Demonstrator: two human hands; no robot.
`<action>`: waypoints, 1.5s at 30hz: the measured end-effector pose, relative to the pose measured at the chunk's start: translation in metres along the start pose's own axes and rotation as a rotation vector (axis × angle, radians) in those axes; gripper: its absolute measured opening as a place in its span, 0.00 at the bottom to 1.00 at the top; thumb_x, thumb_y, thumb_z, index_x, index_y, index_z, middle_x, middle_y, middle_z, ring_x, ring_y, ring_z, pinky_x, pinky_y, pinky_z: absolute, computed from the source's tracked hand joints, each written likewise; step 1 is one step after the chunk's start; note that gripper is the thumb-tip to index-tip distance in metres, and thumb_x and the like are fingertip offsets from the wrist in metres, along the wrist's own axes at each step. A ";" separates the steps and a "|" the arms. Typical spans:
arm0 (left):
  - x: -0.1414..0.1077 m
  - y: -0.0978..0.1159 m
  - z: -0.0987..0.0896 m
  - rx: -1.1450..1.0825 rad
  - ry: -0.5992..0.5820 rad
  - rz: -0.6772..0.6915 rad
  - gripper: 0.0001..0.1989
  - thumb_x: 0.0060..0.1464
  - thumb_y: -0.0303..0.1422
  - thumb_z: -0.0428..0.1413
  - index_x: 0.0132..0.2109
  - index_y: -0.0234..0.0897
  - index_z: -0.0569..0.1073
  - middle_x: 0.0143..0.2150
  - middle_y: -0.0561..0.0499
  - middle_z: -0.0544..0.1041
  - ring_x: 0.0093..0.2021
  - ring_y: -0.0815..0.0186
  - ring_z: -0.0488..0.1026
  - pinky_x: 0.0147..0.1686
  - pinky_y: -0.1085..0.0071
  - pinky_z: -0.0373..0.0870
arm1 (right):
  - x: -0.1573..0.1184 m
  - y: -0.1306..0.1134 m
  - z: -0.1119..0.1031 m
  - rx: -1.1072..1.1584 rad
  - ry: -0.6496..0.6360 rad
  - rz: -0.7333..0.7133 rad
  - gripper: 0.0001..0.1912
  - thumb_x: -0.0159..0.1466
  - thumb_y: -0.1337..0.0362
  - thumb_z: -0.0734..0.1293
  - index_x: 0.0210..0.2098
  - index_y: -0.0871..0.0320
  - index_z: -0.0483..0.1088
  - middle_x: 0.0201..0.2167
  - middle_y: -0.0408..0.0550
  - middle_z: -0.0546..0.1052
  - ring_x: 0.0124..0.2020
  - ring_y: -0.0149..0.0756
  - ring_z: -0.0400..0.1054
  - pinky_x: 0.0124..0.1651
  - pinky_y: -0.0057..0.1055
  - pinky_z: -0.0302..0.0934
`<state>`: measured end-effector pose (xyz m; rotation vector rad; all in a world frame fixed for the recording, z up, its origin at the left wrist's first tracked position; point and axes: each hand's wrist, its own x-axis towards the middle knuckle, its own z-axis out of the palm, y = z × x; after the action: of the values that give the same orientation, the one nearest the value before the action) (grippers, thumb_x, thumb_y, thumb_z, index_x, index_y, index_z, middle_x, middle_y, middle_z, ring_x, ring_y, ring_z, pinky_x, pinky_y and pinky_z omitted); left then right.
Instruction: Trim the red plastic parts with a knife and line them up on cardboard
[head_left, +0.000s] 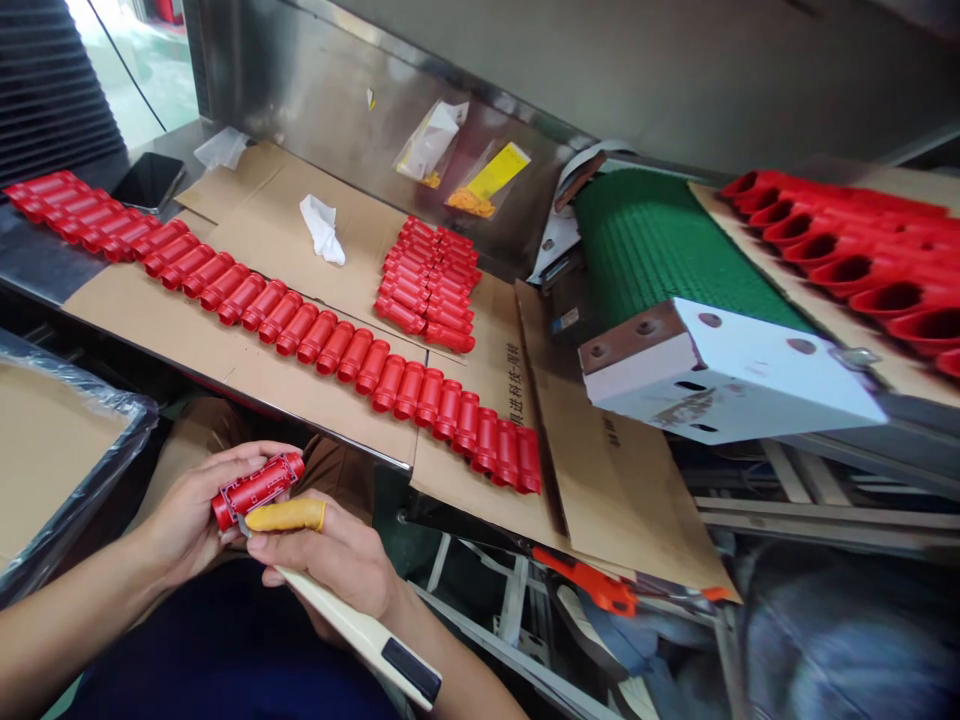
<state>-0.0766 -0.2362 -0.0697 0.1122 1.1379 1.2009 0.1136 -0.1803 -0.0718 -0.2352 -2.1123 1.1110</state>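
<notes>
My left hand (191,510) is closed around a red plastic tube (259,488) with pale line patterns on its side, tilted above my lap. In my right hand (337,555) is a knife (360,630) with a long cream handle and a black end. Its small metal tip meets the near end of the tube, partly hidden by my fingers. A yellow finger cot (289,515) covers my right index finger. Beyond my hands, a long row of similar red tubes (300,325) lies side by side along the cardboard-covered table (330,405).
A stacked group of red tubes (427,285) and a white tissue (322,228) lie farther back. A phone (150,182) is at the left. The green conveyor belt (667,240) stands right, beside more red tubes (847,270). A plastic-lined box (60,450) sits lower left; orange-handled tool (589,582) under the cardboard edge.
</notes>
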 end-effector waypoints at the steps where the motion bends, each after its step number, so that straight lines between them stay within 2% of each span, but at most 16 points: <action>1: 0.000 0.001 0.000 -0.007 0.000 0.002 0.21 0.50 0.38 0.72 0.50 0.32 0.88 0.44 0.38 0.88 0.39 0.59 0.83 0.38 0.73 0.81 | 0.000 0.000 -0.001 -0.003 -0.034 0.024 0.11 0.74 0.69 0.72 0.55 0.60 0.80 0.52 0.54 0.84 0.52 0.36 0.81 0.55 0.30 0.80; 4: 0.001 0.002 -0.001 -0.041 -0.010 0.005 0.20 0.53 0.37 0.71 0.52 0.33 0.87 0.43 0.40 0.87 0.37 0.60 0.82 0.38 0.72 0.80 | 0.000 0.001 -0.002 -0.015 -0.070 0.032 0.11 0.75 0.66 0.72 0.54 0.60 0.81 0.52 0.54 0.85 0.51 0.38 0.82 0.55 0.32 0.80; 8: 0.001 0.001 0.000 -0.074 -0.037 -0.011 0.19 0.56 0.36 0.69 0.53 0.32 0.87 0.42 0.39 0.87 0.35 0.60 0.83 0.36 0.71 0.80 | 0.004 0.001 -0.002 -0.025 0.032 -0.072 0.12 0.73 0.71 0.73 0.55 0.62 0.80 0.51 0.55 0.85 0.51 0.37 0.82 0.57 0.31 0.80; 12: 0.000 -0.001 0.001 -0.075 -0.053 -0.022 0.19 0.55 0.36 0.69 0.52 0.33 0.87 0.43 0.39 0.87 0.34 0.59 0.82 0.33 0.71 0.79 | 0.005 0.001 -0.002 -0.044 0.042 -0.074 0.13 0.73 0.71 0.73 0.57 0.61 0.79 0.51 0.54 0.85 0.51 0.37 0.82 0.57 0.31 0.80; 16: 0.001 -0.001 0.002 -0.062 -0.039 -0.014 0.19 0.55 0.37 0.70 0.51 0.32 0.87 0.44 0.39 0.88 0.36 0.60 0.83 0.36 0.72 0.80 | 0.004 0.001 -0.002 -0.047 0.041 -0.076 0.12 0.73 0.71 0.73 0.55 0.63 0.79 0.50 0.54 0.85 0.52 0.36 0.82 0.58 0.29 0.79; 22: 0.002 -0.001 0.003 -0.070 -0.039 -0.016 0.20 0.53 0.37 0.72 0.51 0.32 0.87 0.44 0.39 0.88 0.36 0.60 0.84 0.38 0.72 0.81 | 0.003 0.001 -0.001 -0.042 0.047 -0.074 0.13 0.73 0.71 0.73 0.57 0.60 0.78 0.50 0.53 0.85 0.50 0.36 0.82 0.55 0.31 0.80; 27: 0.002 0.000 0.002 -0.068 -0.044 -0.004 0.19 0.52 0.37 0.73 0.49 0.32 0.88 0.43 0.39 0.88 0.35 0.60 0.84 0.36 0.73 0.81 | 0.002 0.003 0.000 -0.042 0.060 -0.075 0.13 0.74 0.70 0.72 0.57 0.58 0.78 0.49 0.53 0.85 0.48 0.36 0.82 0.52 0.30 0.81; 33: 0.000 0.001 0.003 -0.064 -0.037 -0.003 0.18 0.53 0.36 0.71 0.49 0.32 0.88 0.42 0.39 0.88 0.34 0.60 0.83 0.35 0.72 0.81 | 0.003 0.000 -0.003 -0.020 0.019 -0.057 0.11 0.76 0.68 0.71 0.57 0.59 0.78 0.51 0.53 0.85 0.50 0.35 0.81 0.54 0.31 0.80; 38: 0.000 0.000 0.002 -0.053 -0.038 0.004 0.18 0.53 0.37 0.71 0.49 0.32 0.88 0.42 0.39 0.88 0.34 0.60 0.83 0.33 0.72 0.79 | 0.003 0.001 -0.001 -0.021 0.037 -0.067 0.13 0.75 0.69 0.71 0.58 0.58 0.77 0.51 0.52 0.85 0.51 0.36 0.81 0.55 0.30 0.79; 42: 0.000 -0.002 0.001 -0.030 -0.021 -0.003 0.18 0.53 0.36 0.71 0.49 0.33 0.88 0.45 0.39 0.88 0.36 0.59 0.83 0.35 0.71 0.80 | 0.001 0.004 -0.001 0.000 0.055 -0.058 0.09 0.75 0.68 0.70 0.54 0.60 0.78 0.49 0.54 0.85 0.50 0.36 0.82 0.55 0.30 0.78; 45: 0.002 -0.003 -0.001 -0.062 -0.043 -0.017 0.15 0.56 0.34 0.69 0.50 0.33 0.87 0.45 0.41 0.88 0.38 0.58 0.84 0.36 0.71 0.80 | 0.002 0.006 -0.002 -0.080 -0.029 -0.052 0.07 0.78 0.65 0.68 0.53 0.60 0.76 0.49 0.54 0.84 0.51 0.35 0.81 0.55 0.28 0.78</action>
<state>-0.0751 -0.2367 -0.0732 0.0808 1.0607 1.2126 0.1125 -0.1742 -0.0740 -0.2014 -2.1787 1.0070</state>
